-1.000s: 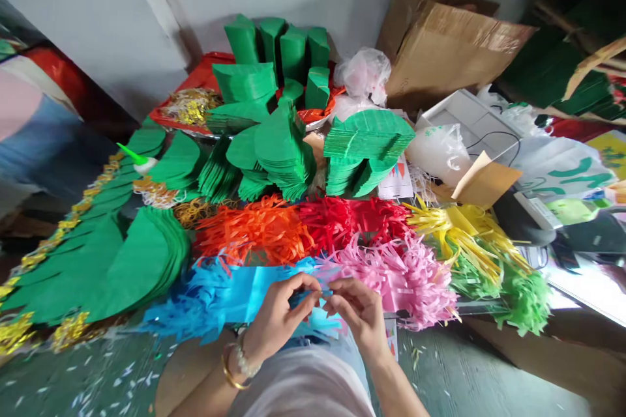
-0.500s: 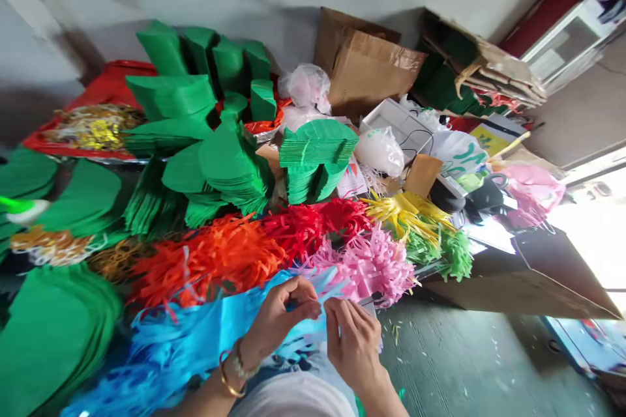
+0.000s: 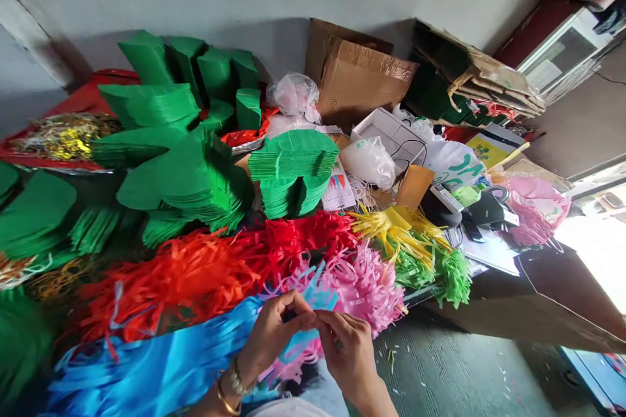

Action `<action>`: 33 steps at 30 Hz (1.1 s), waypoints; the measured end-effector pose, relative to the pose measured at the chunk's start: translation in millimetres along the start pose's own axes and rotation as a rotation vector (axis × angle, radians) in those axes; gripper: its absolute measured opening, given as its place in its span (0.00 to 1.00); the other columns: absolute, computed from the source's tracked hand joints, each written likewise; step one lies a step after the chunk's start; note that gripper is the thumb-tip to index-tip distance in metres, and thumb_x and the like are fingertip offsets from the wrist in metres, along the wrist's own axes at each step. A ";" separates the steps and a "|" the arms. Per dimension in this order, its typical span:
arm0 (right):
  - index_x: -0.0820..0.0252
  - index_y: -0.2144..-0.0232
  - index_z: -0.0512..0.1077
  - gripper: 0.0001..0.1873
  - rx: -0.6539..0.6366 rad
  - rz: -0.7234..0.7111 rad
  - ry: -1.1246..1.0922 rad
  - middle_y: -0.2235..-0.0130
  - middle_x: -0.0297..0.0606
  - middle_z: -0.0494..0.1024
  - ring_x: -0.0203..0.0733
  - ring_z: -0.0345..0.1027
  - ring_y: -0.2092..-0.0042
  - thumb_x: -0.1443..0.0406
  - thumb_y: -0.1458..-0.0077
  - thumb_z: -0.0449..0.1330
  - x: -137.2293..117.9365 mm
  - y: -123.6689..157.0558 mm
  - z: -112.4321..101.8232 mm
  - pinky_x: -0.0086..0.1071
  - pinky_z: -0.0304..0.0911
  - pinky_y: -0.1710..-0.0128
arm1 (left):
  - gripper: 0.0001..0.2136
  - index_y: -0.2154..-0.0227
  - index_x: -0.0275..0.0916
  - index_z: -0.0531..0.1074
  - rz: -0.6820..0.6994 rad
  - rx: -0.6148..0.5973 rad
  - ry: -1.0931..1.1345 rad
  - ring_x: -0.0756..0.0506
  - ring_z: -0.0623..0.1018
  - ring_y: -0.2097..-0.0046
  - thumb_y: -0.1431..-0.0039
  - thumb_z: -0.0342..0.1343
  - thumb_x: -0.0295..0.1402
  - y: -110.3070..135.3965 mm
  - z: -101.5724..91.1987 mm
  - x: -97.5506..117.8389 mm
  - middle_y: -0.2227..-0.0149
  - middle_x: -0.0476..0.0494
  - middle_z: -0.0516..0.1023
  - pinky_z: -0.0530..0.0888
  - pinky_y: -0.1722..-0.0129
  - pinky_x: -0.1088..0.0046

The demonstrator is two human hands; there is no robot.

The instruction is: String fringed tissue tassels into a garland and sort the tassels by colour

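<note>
My left hand (image 3: pixel 280 332), with a bracelet and a gold bangle at the wrist, is closed in a pinch. My right hand (image 3: pixel 348 346) is pinched too, and the fingertips of both meet. Whatever lies between them is too small to make out. Light blue fringed strips (image 3: pixel 320 290) show just behind and under the fingers. To the left spreads a pile of blue tissue-like fringe (image 3: pixel 180 352). Pink fringe (image 3: pixel 364 277) lies right behind the hands, with red fringe (image 3: pixel 303 234) and orange-red fringe (image 3: pixel 190 273) farther back and left.
Stacks of green cut sheets (image 3: pixel 293 153) fill the left and back. Gold tinsel (image 3: pixel 73 137) lies on red material. Yellow fringe (image 3: pixel 396 228) and light green fringe (image 3: pixel 454 273) lie to the right. Behind stand a cardboard box (image 3: pixel 369 78) and plastic bags (image 3: pixel 369 159). An open carton (image 3: pixel 513 306) is at right.
My hands have come together, fingertips now meeting where a small gap showed before. The view has shifted, so the piles at left sit farther left and a little lower.
</note>
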State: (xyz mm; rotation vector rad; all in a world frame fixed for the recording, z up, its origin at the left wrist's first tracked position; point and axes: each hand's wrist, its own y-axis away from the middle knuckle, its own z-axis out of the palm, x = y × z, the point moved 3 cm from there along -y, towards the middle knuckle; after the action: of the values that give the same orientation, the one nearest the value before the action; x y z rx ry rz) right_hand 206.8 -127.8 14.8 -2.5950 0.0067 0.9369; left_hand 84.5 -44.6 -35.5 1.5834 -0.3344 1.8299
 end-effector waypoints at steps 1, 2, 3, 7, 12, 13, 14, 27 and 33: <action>0.59 0.64 0.74 0.10 0.009 -0.039 0.033 0.75 0.33 0.78 0.33 0.69 0.77 0.70 0.38 0.51 12.3 -2.4 -5.7 0.25 0.59 0.75 | 0.13 0.76 0.35 0.73 -0.006 0.014 -0.003 0.51 0.70 0.74 0.50 0.66 0.41 -9.3 8.8 -1.7 0.77 0.49 0.74 0.68 0.72 0.77; 0.60 0.64 0.73 0.10 0.022 -0.078 0.071 0.76 0.33 0.77 0.33 0.69 0.77 0.70 0.38 0.51 25.5 -4.7 -12.0 0.25 0.58 0.75 | 0.13 0.76 0.35 0.73 -0.011 0.026 -0.004 0.52 0.69 0.74 0.51 0.66 0.40 -19.3 19.0 -3.3 0.78 0.50 0.73 0.66 0.74 0.78; 0.61 0.64 0.73 0.10 0.036 -0.115 0.105 0.77 0.33 0.75 0.33 0.68 0.78 0.70 0.38 0.51 39.4 -7.1 -19.2 0.26 0.57 0.76 | 0.14 0.76 0.35 0.73 -0.016 0.034 0.001 0.52 0.67 0.75 0.52 0.67 0.40 -30.1 30.5 -4.8 0.79 0.51 0.71 0.65 0.75 0.78; 0.61 0.67 0.71 0.10 0.077 -0.172 0.155 0.79 0.31 0.72 0.33 0.66 0.79 0.71 0.39 0.51 99.8 -21.5 -55.4 0.26 0.55 0.76 | 0.15 0.77 0.34 0.73 -0.047 0.039 0.056 0.53 0.66 0.75 0.54 0.68 0.41 -78.6 81.0 -9.6 0.80 0.52 0.69 0.64 0.75 0.77; 0.61 0.68 0.70 0.09 0.104 -0.197 0.203 0.78 0.30 0.72 0.32 0.66 0.78 0.72 0.40 0.51 170.1 -51.4 -101.5 0.26 0.55 0.74 | 0.15 0.75 0.34 0.73 -0.084 0.034 0.063 0.50 0.72 0.72 0.54 0.68 0.40 -141.8 126.3 -12.7 0.75 0.48 0.74 0.68 0.71 0.75; 0.61 0.68 0.70 0.09 0.101 -0.208 0.215 0.78 0.30 0.72 0.32 0.66 0.77 0.72 0.40 0.51 181.0 -57.9 -107.6 0.26 0.56 0.73 | 0.15 0.75 0.34 0.73 -0.090 0.030 0.066 0.50 0.72 0.72 0.54 0.68 0.41 -153.3 132.2 -12.6 0.75 0.47 0.75 0.68 0.71 0.75; 0.61 0.68 0.70 0.09 0.092 -0.218 0.224 0.78 0.30 0.72 0.33 0.66 0.77 0.72 0.40 0.51 190.6 -64.5 -112.3 0.26 0.56 0.73 | 0.15 0.75 0.34 0.72 -0.091 0.029 0.071 0.50 0.73 0.72 0.53 0.68 0.41 -164.2 137.4 -11.8 0.76 0.48 0.75 0.69 0.71 0.75; 0.62 0.60 0.75 0.14 -0.256 0.169 0.417 0.64 0.40 0.76 0.38 0.69 0.66 0.70 0.40 0.50 404.9 -214.1 -98.7 0.27 0.61 0.66 | 0.17 0.65 0.36 0.75 -0.112 0.222 -0.115 0.44 0.77 0.63 0.45 0.57 0.47 -251.6 145.1 -50.1 0.67 0.44 0.79 0.74 0.62 0.68; 0.56 0.45 0.66 0.21 -0.355 0.119 0.576 0.51 0.45 0.68 0.43 0.65 0.57 0.70 0.39 0.50 453.3 -232.1 -50.0 0.32 0.61 0.60 | 0.20 0.68 0.37 0.72 -0.056 0.309 -0.128 0.46 0.76 0.70 0.45 0.53 0.52 -282.0 137.1 -67.5 0.72 0.45 0.78 0.73 0.68 0.70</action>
State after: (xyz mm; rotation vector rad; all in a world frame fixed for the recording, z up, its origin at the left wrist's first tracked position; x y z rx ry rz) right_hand 620.6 125.4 -148.2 -3.1339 0.1626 0.2039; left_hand 371.7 58.1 -135.0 1.9044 -0.0635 1.8059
